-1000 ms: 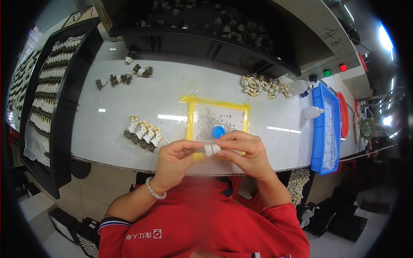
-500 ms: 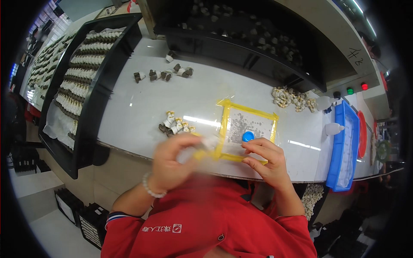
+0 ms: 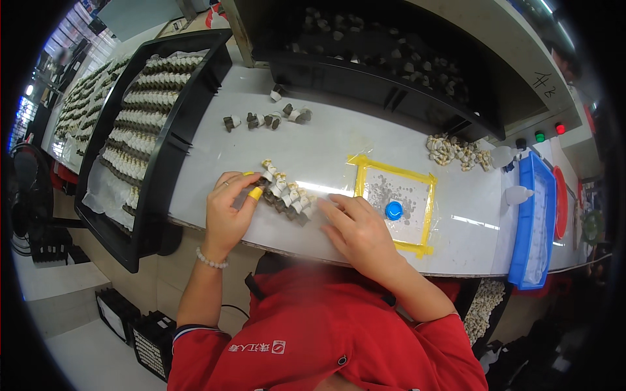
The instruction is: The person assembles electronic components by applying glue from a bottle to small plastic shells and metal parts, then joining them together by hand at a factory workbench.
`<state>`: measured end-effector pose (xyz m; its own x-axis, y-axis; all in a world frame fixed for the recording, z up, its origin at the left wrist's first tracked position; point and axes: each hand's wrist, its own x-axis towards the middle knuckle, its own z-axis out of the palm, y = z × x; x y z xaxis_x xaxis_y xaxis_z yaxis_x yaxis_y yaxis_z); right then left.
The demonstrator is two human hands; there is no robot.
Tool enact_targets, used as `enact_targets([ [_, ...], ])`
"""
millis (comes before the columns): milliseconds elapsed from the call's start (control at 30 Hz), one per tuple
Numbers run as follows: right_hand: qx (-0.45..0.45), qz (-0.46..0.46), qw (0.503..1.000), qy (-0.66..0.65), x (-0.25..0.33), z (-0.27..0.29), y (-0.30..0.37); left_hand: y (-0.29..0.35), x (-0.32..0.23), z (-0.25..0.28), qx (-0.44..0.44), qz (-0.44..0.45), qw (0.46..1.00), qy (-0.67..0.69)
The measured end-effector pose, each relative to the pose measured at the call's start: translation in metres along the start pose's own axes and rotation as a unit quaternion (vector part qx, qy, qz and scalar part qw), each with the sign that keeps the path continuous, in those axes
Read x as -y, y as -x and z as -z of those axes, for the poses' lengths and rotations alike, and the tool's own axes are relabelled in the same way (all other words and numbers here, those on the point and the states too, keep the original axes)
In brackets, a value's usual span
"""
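A short slanted row of small white-and-dark figurines (image 3: 287,194) with yellowish tops stands on the white bench. My left hand (image 3: 229,207) is at the row's left end, its yellow-covered thumb and forefinger pinched about the figurine there. At the row's right end, my right hand (image 3: 360,229) has its fingers stretched out, the tips touching or very close to the last figurine, which is slightly blurred. Just beyond the right hand lies a pale square sheet (image 3: 414,231) edged with yellow tape and speckled with grey dots. A round blue cap or small dish (image 3: 394,210) sits on it.
On the left, a black tray (image 3: 153,189) holds rows of figurines. More loose figurines (image 3: 262,120) lie farther back, below a dark bin (image 3: 365,81). Small yellowish-white pieces (image 3: 450,151) are heaped at the right, near white bottles (image 3: 518,195) and a blue tray (image 3: 527,260).
My left hand has moved from the taped sheet to the row's left end, where the row looks longer. The right hand has left the blue cap and swung left to the row.
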<state>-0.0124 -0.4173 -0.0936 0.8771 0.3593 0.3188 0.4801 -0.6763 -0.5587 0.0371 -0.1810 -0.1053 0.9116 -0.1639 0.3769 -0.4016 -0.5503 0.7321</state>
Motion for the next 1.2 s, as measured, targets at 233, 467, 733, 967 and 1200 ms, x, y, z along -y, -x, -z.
enact_targets([
  [233,0.002,0.005,1.0,-0.008,0.001,-0.006,-0.008,-0.003,-0.006,0.002,0.028,0.075,0.996,0.048],
  [467,-0.008,0.01,1.0,-0.003,0.001,-0.01,-0.01,-0.016,-0.007,0.008,0.091,0.073,0.993,0.029],
  [733,-0.018,0.016,1.0,0.001,0.001,-0.013,-0.011,-0.014,-0.011,0.006,0.102,0.066,0.992,0.039],
  [967,-0.019,0.025,0.999,-0.005,0.001,-0.013,-0.013,-0.01,-0.015,-0.002,0.074,0.033,0.997,0.012],
  [1200,-0.022,0.023,0.999,-0.009,0.0,-0.014,-0.012,-0.017,-0.007,0.002,0.11,0.128,0.981,0.1],
])
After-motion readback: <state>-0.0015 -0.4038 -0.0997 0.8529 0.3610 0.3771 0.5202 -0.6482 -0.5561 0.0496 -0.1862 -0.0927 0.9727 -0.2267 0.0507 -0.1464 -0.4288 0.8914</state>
